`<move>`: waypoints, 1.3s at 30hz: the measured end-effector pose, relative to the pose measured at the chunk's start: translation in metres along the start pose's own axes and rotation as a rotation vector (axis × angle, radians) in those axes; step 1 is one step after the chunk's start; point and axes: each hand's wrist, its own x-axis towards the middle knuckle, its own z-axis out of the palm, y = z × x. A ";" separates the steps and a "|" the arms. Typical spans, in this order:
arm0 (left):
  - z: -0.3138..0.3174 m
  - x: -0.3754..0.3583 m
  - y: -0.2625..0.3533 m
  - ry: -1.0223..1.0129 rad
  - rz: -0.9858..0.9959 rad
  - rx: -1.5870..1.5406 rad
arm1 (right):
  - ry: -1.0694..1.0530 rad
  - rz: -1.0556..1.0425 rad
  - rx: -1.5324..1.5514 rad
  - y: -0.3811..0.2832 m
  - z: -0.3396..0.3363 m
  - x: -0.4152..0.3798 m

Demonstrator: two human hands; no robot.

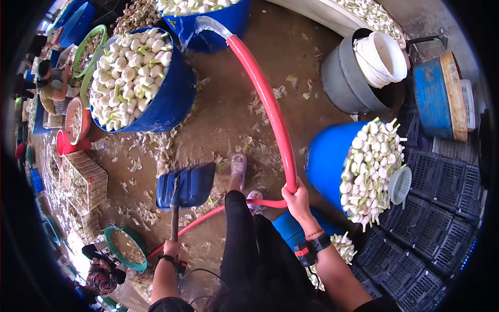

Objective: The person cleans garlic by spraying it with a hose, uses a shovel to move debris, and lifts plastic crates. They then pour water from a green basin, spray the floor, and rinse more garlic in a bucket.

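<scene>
My right hand (297, 199) is closed round a thick red hose (267, 101), which arches away from me across the wet floor. Water (212, 25) pours from its far end against a blue tub (208, 36) heaped with garlic bulbs. My left hand (172, 248) grips the wooden handle of a shovel (188, 186). The shovel's blue blade rests low over the floor, left of my feet. Behind my right hand the hose loops back under it and runs left, past my legs.
Blue tubs full of garlic (127, 78) stand left and right (366, 171). Garlic skins litter the wet brown floor (218, 104). Black crates (436, 182) stack at right, near a grey barrel (343, 73) with white buckets. Two people (49, 88) are at the left, among baskets (86, 177) and basins.
</scene>
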 end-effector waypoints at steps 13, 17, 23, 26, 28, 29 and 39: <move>-0.057 -0.060 0.102 -0.018 0.445 -0.046 | 0.059 0.152 0.014 -0.017 -0.021 -0.007; -0.050 -0.016 0.292 0.253 1.252 1.216 | 0.106 0.186 0.009 -0.025 -0.022 0.004; -0.003 -0.084 0.583 0.006 1.181 0.161 | 0.198 0.291 0.102 -0.023 -0.010 0.021; 0.025 -0.101 0.651 0.135 1.127 0.120 | 0.223 0.321 0.093 -0.024 -0.007 0.026; 0.032 -0.105 0.649 0.116 1.085 0.189 | 0.249 0.293 0.054 -0.026 -0.008 0.033; 0.044 -0.090 0.642 0.134 1.078 0.251 | 0.237 0.275 0.010 -0.027 -0.005 0.032; 0.037 -0.027 0.381 0.158 0.744 0.245 | 0.127 0.213 0.079 0.003 0.002 -0.001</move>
